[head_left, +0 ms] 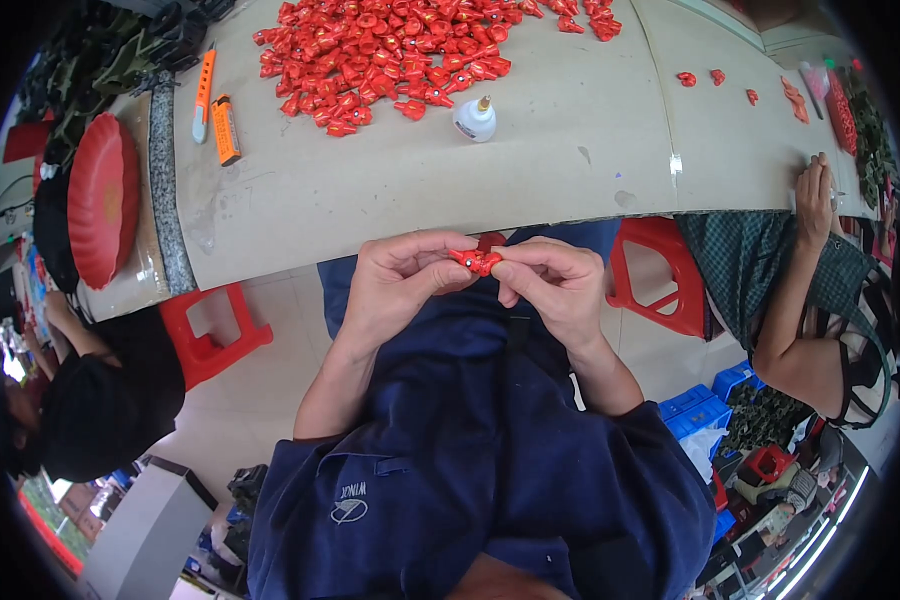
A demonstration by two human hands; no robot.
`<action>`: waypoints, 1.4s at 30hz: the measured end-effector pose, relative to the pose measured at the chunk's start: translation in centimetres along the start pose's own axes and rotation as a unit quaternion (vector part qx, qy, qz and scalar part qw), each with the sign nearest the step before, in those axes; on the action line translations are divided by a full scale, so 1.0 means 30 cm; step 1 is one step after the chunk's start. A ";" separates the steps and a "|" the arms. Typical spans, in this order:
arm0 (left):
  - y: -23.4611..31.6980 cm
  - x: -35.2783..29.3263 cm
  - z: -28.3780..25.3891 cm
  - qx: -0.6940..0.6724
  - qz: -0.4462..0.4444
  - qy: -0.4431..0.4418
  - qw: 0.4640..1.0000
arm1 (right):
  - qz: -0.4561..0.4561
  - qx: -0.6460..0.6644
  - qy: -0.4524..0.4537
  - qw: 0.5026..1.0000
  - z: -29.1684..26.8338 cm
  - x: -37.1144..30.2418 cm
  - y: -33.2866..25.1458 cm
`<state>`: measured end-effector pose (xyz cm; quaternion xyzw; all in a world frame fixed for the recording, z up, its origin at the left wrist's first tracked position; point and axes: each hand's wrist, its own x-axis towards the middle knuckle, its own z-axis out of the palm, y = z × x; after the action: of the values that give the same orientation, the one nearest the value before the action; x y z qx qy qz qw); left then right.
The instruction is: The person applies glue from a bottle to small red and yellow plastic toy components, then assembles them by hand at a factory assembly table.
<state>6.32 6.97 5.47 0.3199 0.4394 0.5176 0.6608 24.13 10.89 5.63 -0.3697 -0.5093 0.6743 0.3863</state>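
My left hand [395, 285] and my right hand [555, 285] meet just below the table's front edge, over my lap in dark blue clothing. Between their fingertips they pinch one small red plastic piece [476, 262]. Both hands' fingers are curled onto it. On the cardboard-covered table [570, 150] ahead lies a large heap of the same red pieces [390, 55]. A small white glue bottle [476, 119] with a tan nozzle stands just in front of that heap.
An orange utility knife [203, 92] and an orange lighter-like object [226, 130] lie at the table's left. A red plate [102, 198] sits far left. Red stools [210, 335] [665, 275] flank my legs. A co-worker's arm [800, 290] rests at right; another person sits at left.
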 end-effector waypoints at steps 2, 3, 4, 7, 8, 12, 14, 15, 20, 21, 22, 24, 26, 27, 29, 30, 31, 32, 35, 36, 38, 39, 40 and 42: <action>-0.002 -0.001 -0.001 0.010 -0.008 0.001 1.000 | 0.006 0.001 -0.002 1.000 -0.003 -0.001 0.004; -0.003 -0.001 -0.001 0.019 -0.016 0.001 1.000 | 0.006 0.001 -0.002 1.000 -0.003 -0.001 0.004; -0.002 -0.002 0.001 0.019 -0.016 0.001 1.000 | 0.006 0.002 0.000 1.000 0.000 -0.001 0.004; -0.001 -0.004 0.007 0.022 -0.010 0.006 1.000 | 0.006 -0.003 0.002 1.000 0.001 -0.002 -0.003; -0.002 -0.004 0.007 0.029 -0.012 0.008 0.999 | 0.006 -0.009 0.001 1.000 0.000 -0.003 -0.005; -0.003 -0.002 0.009 0.040 -0.017 0.010 0.999 | 0.001 -0.011 -0.003 1.000 -0.006 -0.001 -0.004; 0.001 -0.001 0.012 0.040 -0.018 0.011 0.999 | -0.001 -0.005 -0.004 1.000 -0.005 0.001 -0.008; 0.003 -0.001 0.014 0.040 -0.018 0.012 0.999 | -0.001 -0.005 -0.004 1.000 -0.006 0.000 -0.007; 0.000 -0.004 0.017 0.041 -0.017 0.013 0.999 | -0.010 -0.022 -0.008 1.000 -0.008 -0.003 -0.006; 0.000 -0.005 0.017 0.042 -0.016 0.014 0.999 | -0.010 -0.022 -0.008 1.000 -0.008 -0.004 -0.006; 0.000 -0.005 0.017 0.042 -0.016 0.014 0.999 | -0.010 -0.025 -0.008 1.000 -0.008 -0.004 -0.004; 0.001 -0.006 0.016 0.039 -0.022 0.014 0.999 | -0.010 -0.028 -0.008 1.000 -0.009 -0.004 -0.003; 0.000 -0.007 0.016 0.035 -0.020 0.012 0.999 | -0.016 -0.045 -0.013 0.999 -0.009 -0.003 -0.005; 0.000 -0.007 0.015 0.031 -0.018 0.011 0.999 | -0.016 -0.045 -0.013 0.999 -0.009 -0.003 -0.004; 0.001 -0.007 0.014 0.030 -0.019 0.009 0.999 | -0.019 -0.037 -0.014 0.999 -0.009 -0.002 -0.008; 0.002 -0.007 0.013 0.029 -0.020 0.008 0.999 | -0.019 -0.037 -0.014 0.999 -0.010 -0.002 -0.007; 0.002 -0.007 0.014 0.029 -0.020 0.008 0.999 | -0.019 -0.031 -0.014 0.999 -0.012 -0.001 -0.002; 0.003 -0.008 0.015 0.028 -0.019 0.009 0.999 | -0.019 -0.025 -0.014 0.999 -0.013 -0.001 0.002; 0.006 -0.008 0.018 0.029 -0.016 0.011 0.999 | -0.010 -0.014 -0.008 1.000 -0.011 -0.004 0.008; 0.006 -0.009 0.019 0.031 -0.014 0.010 0.999 | -0.010 -0.014 -0.008 1.000 -0.011 -0.004 0.007; 0.005 -0.009 0.019 0.042 -0.015 0.015 0.999 | -0.017 -0.029 -0.012 0.999 -0.012 -0.003 0.004; 0.003 -0.009 0.020 0.053 -0.015 0.021 0.998 | -0.017 -0.028 -0.012 0.999 -0.012 -0.004 0.005; 0.002 -0.010 0.021 0.053 -0.015 0.021 0.998 | -0.014 -0.024 -0.012 1.000 -0.012 -0.004 0.005; -0.002 -0.011 0.025 0.071 -0.012 0.032 0.997 | -0.011 -0.019 -0.012 1.000 -0.010 -0.004 0.005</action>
<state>7.02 6.66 5.81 0.3443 0.4993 0.4874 0.6282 24.42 10.85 5.43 -0.3635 -0.5304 0.6646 0.3807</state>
